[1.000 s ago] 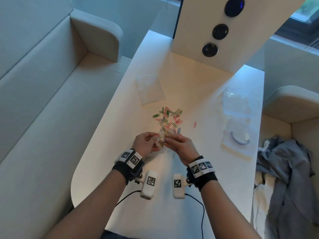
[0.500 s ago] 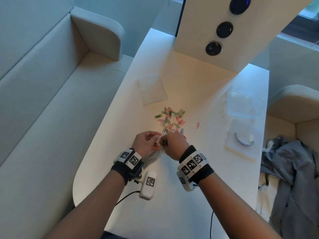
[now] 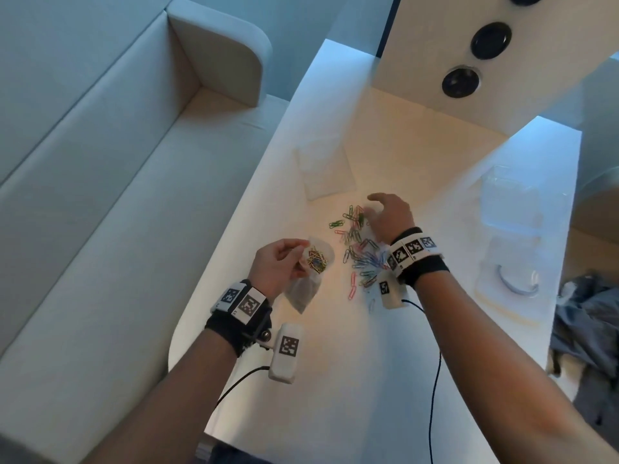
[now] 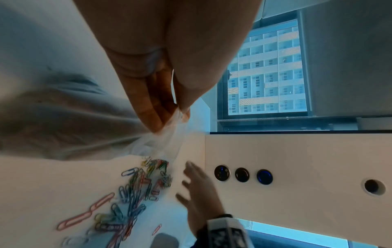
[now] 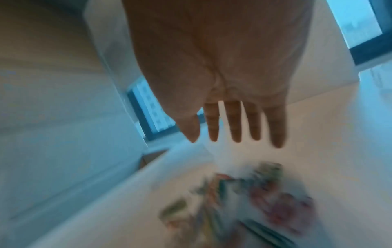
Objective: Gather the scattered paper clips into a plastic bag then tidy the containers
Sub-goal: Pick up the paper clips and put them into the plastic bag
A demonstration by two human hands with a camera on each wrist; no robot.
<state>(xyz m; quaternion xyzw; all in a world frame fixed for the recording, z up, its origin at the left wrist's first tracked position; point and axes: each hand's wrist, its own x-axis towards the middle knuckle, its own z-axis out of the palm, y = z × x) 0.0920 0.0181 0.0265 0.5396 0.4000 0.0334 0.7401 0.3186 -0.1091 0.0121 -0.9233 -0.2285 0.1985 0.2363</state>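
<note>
My left hand (image 3: 279, 264) pinches the rim of a small clear plastic bag (image 3: 313, 272) just above the table, and a clump of coloured paper clips (image 3: 317, 259) shows inside its mouth. In the left wrist view the thumb and fingers (image 4: 167, 107) squeeze the bag's film (image 4: 165, 142). A loose pile of coloured paper clips (image 3: 360, 249) lies on the white table (image 3: 335, 380) to the right of the bag. My right hand (image 3: 385, 212) hovers over the far side of that pile, fingers spread and straight (image 5: 235, 124), holding nothing. The right wrist view is blurred.
A flat clear bag (image 3: 326, 174) lies beyond the pile. Clear plastic containers (image 3: 522, 202) and a bag with a curved blue piece (image 3: 512, 279) sit at the table's right. A white panel with round sockets (image 3: 459, 82) stands at the back. Grey cloth (image 3: 589, 329) lies right; a white sofa (image 3: 100, 195) left.
My right hand has left the bag and moved forward over the far side of the clip pile, fingers now spread. The left hand keeps hold of the bag.
</note>
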